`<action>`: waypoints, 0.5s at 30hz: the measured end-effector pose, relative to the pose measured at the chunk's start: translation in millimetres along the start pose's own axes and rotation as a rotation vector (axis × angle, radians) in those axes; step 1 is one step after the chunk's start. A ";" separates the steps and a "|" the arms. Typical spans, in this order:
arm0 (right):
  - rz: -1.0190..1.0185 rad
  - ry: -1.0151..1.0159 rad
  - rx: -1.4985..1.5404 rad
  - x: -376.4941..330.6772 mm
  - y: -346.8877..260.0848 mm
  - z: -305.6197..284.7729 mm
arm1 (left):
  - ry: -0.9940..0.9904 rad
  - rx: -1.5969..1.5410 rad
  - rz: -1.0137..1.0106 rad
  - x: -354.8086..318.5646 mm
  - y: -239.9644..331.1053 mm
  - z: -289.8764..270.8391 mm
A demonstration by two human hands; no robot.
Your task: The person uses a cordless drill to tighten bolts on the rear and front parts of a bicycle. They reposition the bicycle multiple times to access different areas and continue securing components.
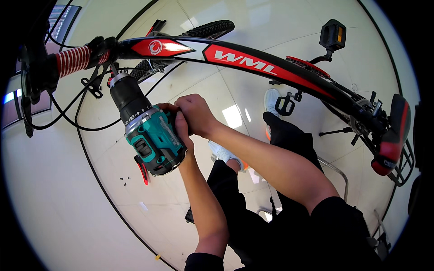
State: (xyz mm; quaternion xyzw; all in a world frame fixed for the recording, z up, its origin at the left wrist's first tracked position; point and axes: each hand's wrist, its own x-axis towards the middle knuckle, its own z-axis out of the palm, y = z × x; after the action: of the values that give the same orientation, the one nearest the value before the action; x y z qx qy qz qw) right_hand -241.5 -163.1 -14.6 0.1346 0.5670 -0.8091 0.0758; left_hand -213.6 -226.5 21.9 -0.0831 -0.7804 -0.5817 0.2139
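Observation:
A teal and black cordless drill is held in front of me, its chuck pointing up and left toward the front of a bicycle. My left hand is closed around the drill's grip, which is mostly hidden behind the drill body and fingers. Closed beside it, my right hand also wraps the grip area; its fingertips are partly hidden. Just beyond the chuck runs the red, black and white bicycle frame. The drill's tip meets dark parts under the frame, and the exact contact cannot be made out.
Handlebar parts and looping black cables lie left. A tire shows beyond the frame; pedals and a red-black saddle are right. On the tiled floor lie a red-black object and small dark bits.

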 end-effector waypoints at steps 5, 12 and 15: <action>0.042 0.014 -0.009 0.0 0.0 -0.2 | 0.004 -0.065 -0.035 -0.4 -0.4 0.9; 0.010 0.020 -0.059 -0.9 -1.2 0.7 | 0.011 -0.055 -0.053 -1.8 -9.5 -3.6; 0.021 0.019 -0.073 0.6 -1.9 -0.5 | 0.043 -0.006 -0.047 -1.4 -7.6 -0.7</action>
State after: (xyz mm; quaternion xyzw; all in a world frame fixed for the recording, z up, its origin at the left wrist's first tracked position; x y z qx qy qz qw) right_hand -242.5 -162.0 -13.2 0.1453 0.5953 -0.7858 0.0840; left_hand -215.0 -229.3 14.8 -0.0529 -0.7756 -0.5906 0.2165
